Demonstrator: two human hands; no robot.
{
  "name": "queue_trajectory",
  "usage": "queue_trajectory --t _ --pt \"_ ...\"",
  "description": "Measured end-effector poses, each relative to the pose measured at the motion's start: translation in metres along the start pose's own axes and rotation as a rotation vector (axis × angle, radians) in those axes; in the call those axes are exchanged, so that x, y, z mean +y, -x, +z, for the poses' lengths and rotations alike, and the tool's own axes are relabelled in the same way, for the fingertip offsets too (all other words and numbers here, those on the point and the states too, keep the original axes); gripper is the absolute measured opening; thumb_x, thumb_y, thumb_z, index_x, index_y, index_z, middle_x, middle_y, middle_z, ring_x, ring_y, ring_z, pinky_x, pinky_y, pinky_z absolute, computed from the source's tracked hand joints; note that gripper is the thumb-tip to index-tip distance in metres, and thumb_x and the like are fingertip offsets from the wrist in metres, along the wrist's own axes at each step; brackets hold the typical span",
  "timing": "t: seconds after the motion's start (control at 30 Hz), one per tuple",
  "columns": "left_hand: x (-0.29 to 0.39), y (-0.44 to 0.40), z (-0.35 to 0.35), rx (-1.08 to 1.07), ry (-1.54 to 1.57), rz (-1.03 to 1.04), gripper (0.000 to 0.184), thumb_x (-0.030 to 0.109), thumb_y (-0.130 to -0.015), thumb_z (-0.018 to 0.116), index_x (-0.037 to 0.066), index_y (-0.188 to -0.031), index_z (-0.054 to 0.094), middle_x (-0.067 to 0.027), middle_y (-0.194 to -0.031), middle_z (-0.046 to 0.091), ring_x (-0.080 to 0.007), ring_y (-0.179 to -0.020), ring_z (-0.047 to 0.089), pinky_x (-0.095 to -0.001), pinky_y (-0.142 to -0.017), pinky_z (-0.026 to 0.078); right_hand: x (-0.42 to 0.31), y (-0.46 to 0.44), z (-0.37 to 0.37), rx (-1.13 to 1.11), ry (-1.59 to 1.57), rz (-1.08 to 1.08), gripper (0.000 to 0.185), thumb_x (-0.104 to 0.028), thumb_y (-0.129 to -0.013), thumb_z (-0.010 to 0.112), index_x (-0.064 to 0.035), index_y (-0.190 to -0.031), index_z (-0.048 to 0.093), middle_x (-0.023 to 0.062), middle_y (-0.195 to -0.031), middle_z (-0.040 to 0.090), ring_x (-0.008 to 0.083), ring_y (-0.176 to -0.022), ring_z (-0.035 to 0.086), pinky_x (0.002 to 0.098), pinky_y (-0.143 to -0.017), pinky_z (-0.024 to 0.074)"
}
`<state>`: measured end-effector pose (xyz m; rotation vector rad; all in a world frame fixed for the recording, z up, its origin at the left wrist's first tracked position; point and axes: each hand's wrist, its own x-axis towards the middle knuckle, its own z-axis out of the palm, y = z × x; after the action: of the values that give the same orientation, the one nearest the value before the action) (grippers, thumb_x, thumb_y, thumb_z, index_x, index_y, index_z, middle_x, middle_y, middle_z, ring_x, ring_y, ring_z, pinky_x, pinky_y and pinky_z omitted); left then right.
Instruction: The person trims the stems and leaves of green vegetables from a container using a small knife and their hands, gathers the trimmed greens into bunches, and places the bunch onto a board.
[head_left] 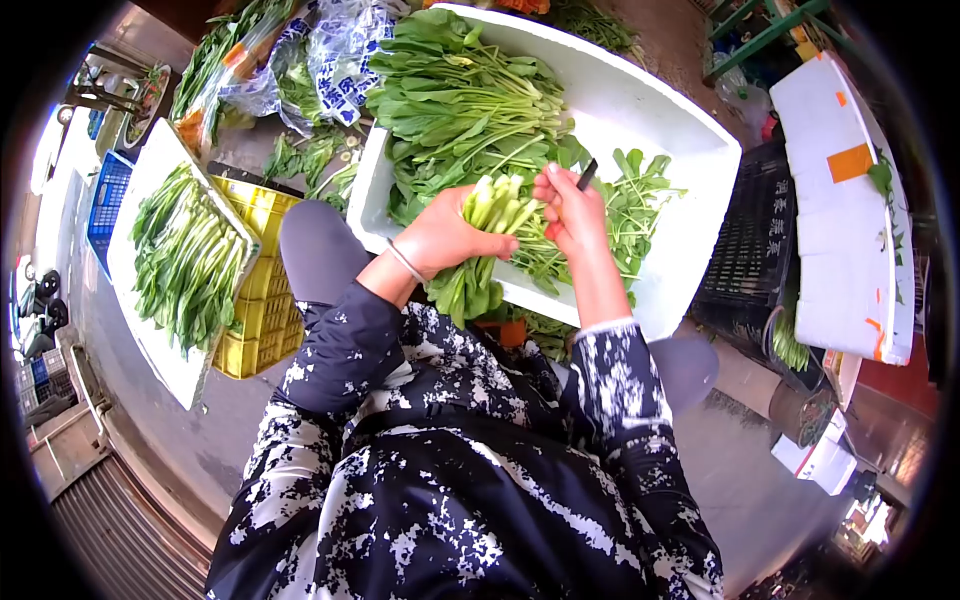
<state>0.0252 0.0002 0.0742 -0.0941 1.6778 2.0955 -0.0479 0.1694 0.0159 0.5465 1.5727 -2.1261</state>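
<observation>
big white foam box [655, 120] right up front here, with loads of leafy greens [450, 90] heaped in its left side. a smaller bunch [475, 285] is over the box's near edge, stems pointing away from the body, left hand [445, 232] wrapped round it. right hand [578, 212] is just beside the stems, fingers curled on a slim dark thing [588, 173], can't tell what exactly

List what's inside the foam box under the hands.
A pile of leafy greens at left, looser sprigs at right. Left hand, right hand and held bunch block part; beneath the pile is hidden.
</observation>
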Motion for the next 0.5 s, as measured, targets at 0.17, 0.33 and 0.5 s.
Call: queue_trajectory --t 0.17,0.33,0.5 --pt "0.006 0.018 -0.027 0.16 0.045 -0.007 0.028 0.0 -0.067 0.07 0.0 -0.093 0.058 -0.002 -0.081 0.061 -0.009 -0.069 0.058 -0.0233 -0.065 0.048 0.014 -0.081 0.045 0.17 -0.007 0.154 0.017 -0.017 -0.08 0.063 -0.002 -0.087 0.057 0.0095 -0.075 0.062 0.0114 -0.053 0.055 0.0207 -0.04 0.0324" --pt "0.012 0.035 -0.045 0.229 0.058 0.016 0.025 0.0 -0.067 0.07 -0.001 -0.09 0.059 -0.0025 -0.078 0.061 -0.0105 -0.067 0.058 -0.0241 -0.064 0.048 0.025 -0.103 0.044 0.134 -0.12 0.224 0.018 -0.017 -0.079 0.064 -0.0061 -0.088 0.054 0.0051 -0.072 0.059 0.0099 -0.056 0.054 0.0193 -0.041 0.0317" --pt "0.011 0.025 -0.041 0.222 0.004 0.027 0.025 0.002 -0.067 0.07 -0.001 -0.09 0.059 -0.0027 -0.079 0.061 -0.0113 -0.067 0.058 -0.0243 -0.065 0.048 0.002 -0.01 0.021 0.024 -0.009 -0.079 0.02 -0.014 -0.078 0.065 -0.0024 -0.09 0.055 0.008 -0.072 0.061 0.0087 -0.048 0.049 0.0218 -0.035 0.0308"
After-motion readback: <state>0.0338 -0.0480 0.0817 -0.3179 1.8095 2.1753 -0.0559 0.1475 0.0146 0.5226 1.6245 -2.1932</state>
